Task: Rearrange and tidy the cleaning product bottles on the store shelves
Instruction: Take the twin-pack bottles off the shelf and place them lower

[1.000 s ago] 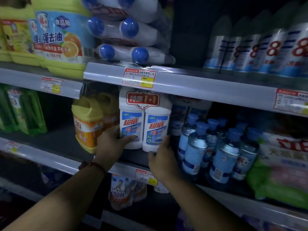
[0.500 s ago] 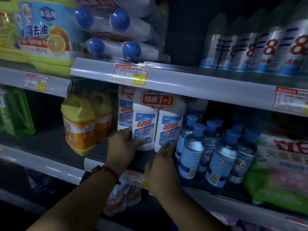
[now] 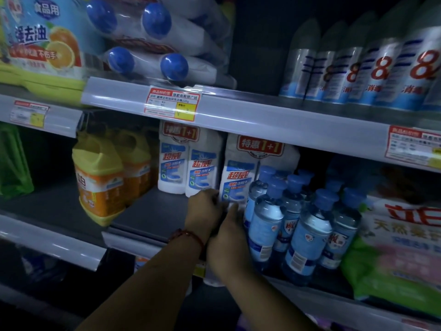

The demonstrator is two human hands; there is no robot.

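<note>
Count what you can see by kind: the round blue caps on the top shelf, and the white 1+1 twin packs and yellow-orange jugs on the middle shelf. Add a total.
Round blue caps: 4
White 1+1 twin packs: 2
Yellow-orange jugs: 2
Total: 8

Upright white twin-pack [image 3: 235, 177], label forward, partly behind blue-capped bottles [image 3: 267, 220]
</note>
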